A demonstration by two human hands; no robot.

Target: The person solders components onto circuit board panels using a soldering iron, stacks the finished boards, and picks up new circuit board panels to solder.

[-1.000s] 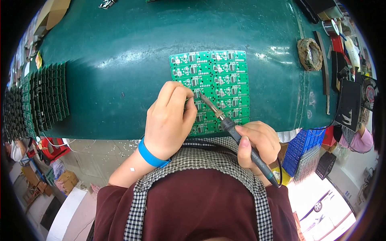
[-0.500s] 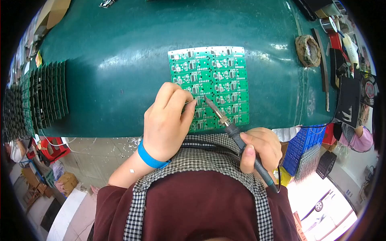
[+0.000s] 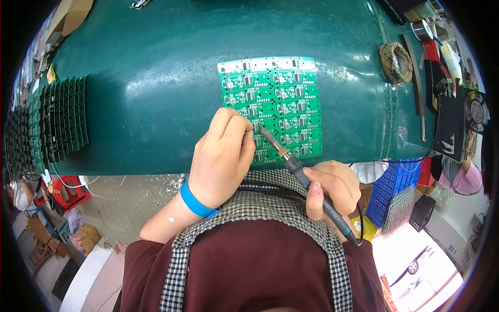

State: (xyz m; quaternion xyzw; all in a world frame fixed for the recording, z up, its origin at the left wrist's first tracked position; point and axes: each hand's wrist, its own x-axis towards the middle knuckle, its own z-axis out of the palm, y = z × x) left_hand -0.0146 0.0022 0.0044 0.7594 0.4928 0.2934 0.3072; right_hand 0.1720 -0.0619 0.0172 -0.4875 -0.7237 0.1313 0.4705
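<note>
A green panel of joined circuit boards (image 3: 298, 107), each with small chips and parts, lies on the table before me. My right hand (image 3: 335, 188) is closed around the dark handle of a soldering iron (image 3: 294, 167). Its tip meets or hovers just over the panel's left column; I cannot tell which. My left hand (image 3: 219, 156), with a blue band at the wrist, covers part of that column. Its thumb and forefinger are pinched close to the iron's tip, and what they hold is too small to make out.
The table has a green top (image 3: 171, 62). Many circuit panels (image 3: 65, 119) stand in rows at the left. Toward the right are a rough brown ring-shaped holder (image 3: 396, 63), a dark bar (image 3: 414, 78) and a wire spool (image 3: 422, 30). A blue crate (image 3: 387, 195) stands below the table's right edge.
The iron's tip and my left fingertips have shifted slightly left over the panel. Both hands keep their grips.
</note>
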